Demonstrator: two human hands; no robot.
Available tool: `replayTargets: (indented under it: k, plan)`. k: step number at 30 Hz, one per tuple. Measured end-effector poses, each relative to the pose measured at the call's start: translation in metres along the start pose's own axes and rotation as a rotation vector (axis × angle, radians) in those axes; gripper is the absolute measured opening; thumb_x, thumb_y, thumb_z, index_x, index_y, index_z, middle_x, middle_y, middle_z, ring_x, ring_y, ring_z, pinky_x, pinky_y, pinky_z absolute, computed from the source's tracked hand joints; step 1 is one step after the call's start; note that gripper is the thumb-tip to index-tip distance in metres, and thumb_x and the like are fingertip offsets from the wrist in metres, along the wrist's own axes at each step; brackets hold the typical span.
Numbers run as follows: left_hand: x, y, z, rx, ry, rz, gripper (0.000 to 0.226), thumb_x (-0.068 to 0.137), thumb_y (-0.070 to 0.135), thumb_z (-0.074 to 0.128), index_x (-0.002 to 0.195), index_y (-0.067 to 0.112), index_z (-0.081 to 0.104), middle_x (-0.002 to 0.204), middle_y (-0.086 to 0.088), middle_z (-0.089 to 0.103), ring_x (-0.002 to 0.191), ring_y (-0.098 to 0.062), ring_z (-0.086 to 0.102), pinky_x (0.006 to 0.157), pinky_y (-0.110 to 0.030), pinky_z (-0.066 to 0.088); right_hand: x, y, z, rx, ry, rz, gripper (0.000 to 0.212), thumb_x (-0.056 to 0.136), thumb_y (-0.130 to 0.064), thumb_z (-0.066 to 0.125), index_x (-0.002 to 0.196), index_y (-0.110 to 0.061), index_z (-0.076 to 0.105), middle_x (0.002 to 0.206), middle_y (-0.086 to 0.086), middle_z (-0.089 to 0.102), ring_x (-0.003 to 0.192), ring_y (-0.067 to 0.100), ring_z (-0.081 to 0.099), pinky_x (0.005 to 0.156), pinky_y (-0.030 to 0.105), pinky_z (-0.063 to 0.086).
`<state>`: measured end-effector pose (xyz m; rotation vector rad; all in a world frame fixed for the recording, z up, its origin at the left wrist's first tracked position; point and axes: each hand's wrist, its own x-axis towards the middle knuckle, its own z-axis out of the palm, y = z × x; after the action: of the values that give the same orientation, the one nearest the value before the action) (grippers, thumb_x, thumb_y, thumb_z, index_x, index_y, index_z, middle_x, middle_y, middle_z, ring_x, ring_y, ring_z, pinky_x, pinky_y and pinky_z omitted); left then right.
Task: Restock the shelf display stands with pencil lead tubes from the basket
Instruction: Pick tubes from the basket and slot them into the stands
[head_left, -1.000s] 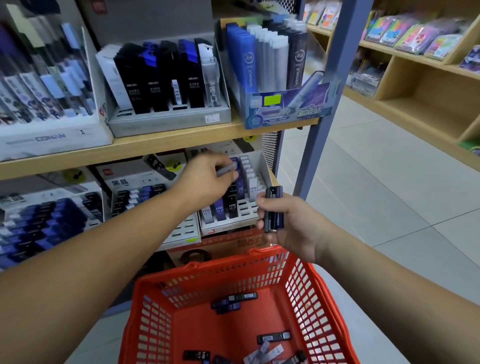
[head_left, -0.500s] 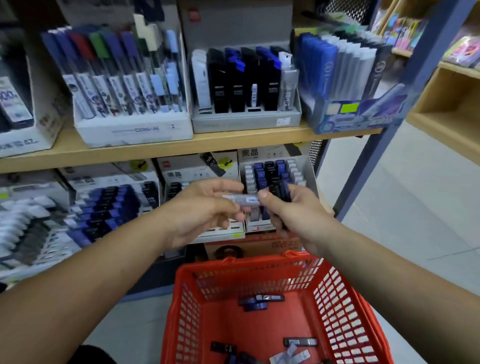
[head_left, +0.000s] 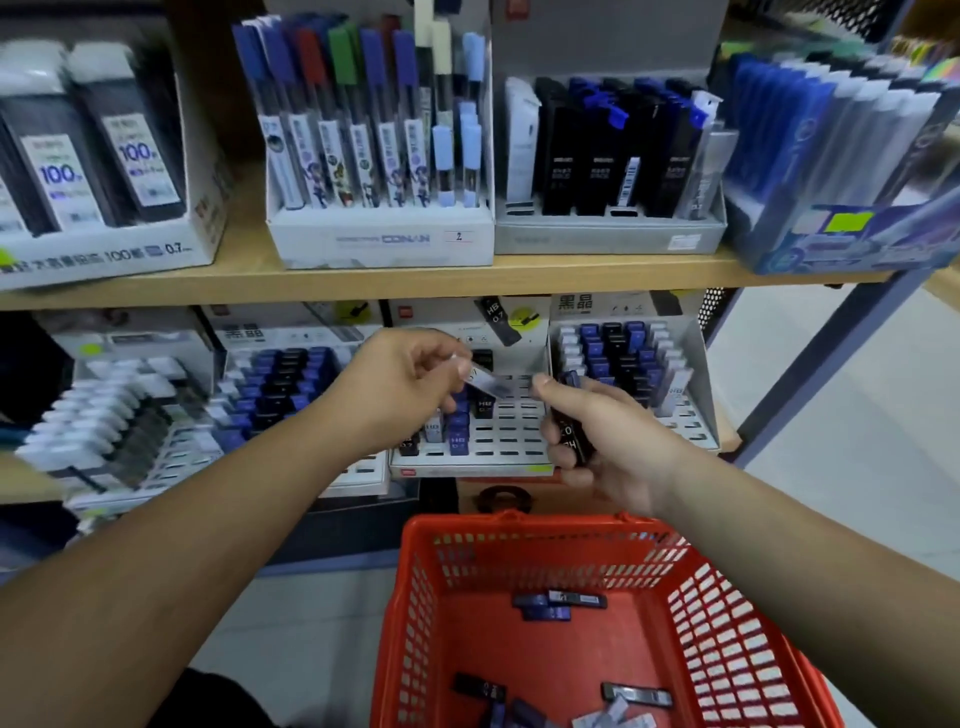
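Since half a second ago the handover looks finished: the pale lead tube (head_left: 488, 383) that lay level between both hands now slants, carried by my left hand (head_left: 410, 387), and the view has swung so the middle display stand (head_left: 506, 439) sits straight ahead.

My left hand pinches the tube by one end between thumb and fingertips, with the free end close beside the right thumb; I cannot tell whether they touch. It hangs over the stand's bare slots. My right hand (head_left: 602, 447) is curled round a bundle of dark tubes (head_left: 569, 434), just in front of the stand. More loose tubes (head_left: 561, 603) lie on the floor of the red basket (head_left: 519, 522) below.

I judge the tube to be very light, stiff and smooth-sided, so it can slip or twist in a loose pinch. The leads inside are probably brittle, so I would not let it drop. Holding it near the top end seems best, leaving the lower end free to enter a slot upright.
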<state>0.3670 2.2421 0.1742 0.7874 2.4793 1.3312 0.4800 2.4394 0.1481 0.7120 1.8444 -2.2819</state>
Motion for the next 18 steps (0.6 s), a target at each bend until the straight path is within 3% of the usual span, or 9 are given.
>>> replayTargets:
  k: [3, 7, 8, 12, 18]
  plan:
    - [0.004, -0.011, -0.005, -0.001, -0.002, -0.081, 0.021, 0.107, 0.016, 0.054, 0.118, 0.018, 0.072, 0.089, -0.002, 0.076, 0.076, -0.012, 0.075, 0.061, -0.016, 0.052, 0.001, -0.001, 0.004, 0.024, -0.087, 0.041, 0.021, 0.099, -0.028, 0.061, 0.114, -0.015, 0.053, 0.071, 0.004, 0.052, 0.053, 0.017, 0.041, 0.046, 0.027, 0.025]
    - [0.006, -0.018, -0.008, -0.001, -0.034, -0.107, 0.03, 0.109, 0.013, 0.047, 0.133, 0.015, 0.066, 0.089, 0.0, 0.075, 0.077, -0.012, 0.076, 0.077, -0.033, 0.062, 0.003, 0.001, 0.007, 0.01, -0.106, 0.038, 0.022, 0.099, -0.023, 0.061, 0.116, -0.014, 0.053, 0.074, 0.006, 0.054, 0.054, 0.019, 0.043, 0.047, 0.028, 0.028]
    - [0.006, -0.018, -0.009, -0.01, -0.037, -0.103, 0.031, 0.109, 0.012, 0.046, 0.133, 0.015, 0.066, 0.088, 0.0, 0.075, 0.078, -0.013, 0.076, 0.079, -0.034, 0.062, 0.003, 0.002, 0.008, 0.003, -0.097, 0.026, 0.022, 0.098, -0.022, 0.063, 0.117, -0.013, 0.055, 0.074, 0.006, 0.054, 0.054, 0.019, 0.043, 0.048, 0.028, 0.027]
    - [0.002, -0.013, -0.01, -0.075, -0.067, -0.086, 0.027, 0.109, 0.011, 0.048, 0.127, 0.017, 0.067, 0.086, -0.002, 0.076, 0.069, -0.011, 0.072, 0.057, -0.016, 0.05, 0.006, 0.006, 0.014, -0.08, -0.054, -0.083, 0.021, 0.096, -0.023, 0.072, 0.115, -0.015, 0.069, 0.076, 0.007, 0.054, 0.052, 0.017, 0.041, 0.049, 0.028, 0.025]
    - [0.0, -0.005, -0.014, -0.288, -0.047, -0.052, 0.01, 0.104, 0.008, 0.058, 0.113, 0.011, 0.063, 0.091, -0.007, 0.078, 0.085, -0.019, 0.077, 0.063, -0.024, 0.057, 0.012, 0.008, 0.023, -0.1, -0.049, -0.113, 0.015, 0.095, -0.027, 0.074, 0.102, -0.016, 0.066, 0.074, 0.006, 0.056, 0.051, 0.016, 0.04, 0.051, 0.03, 0.023]
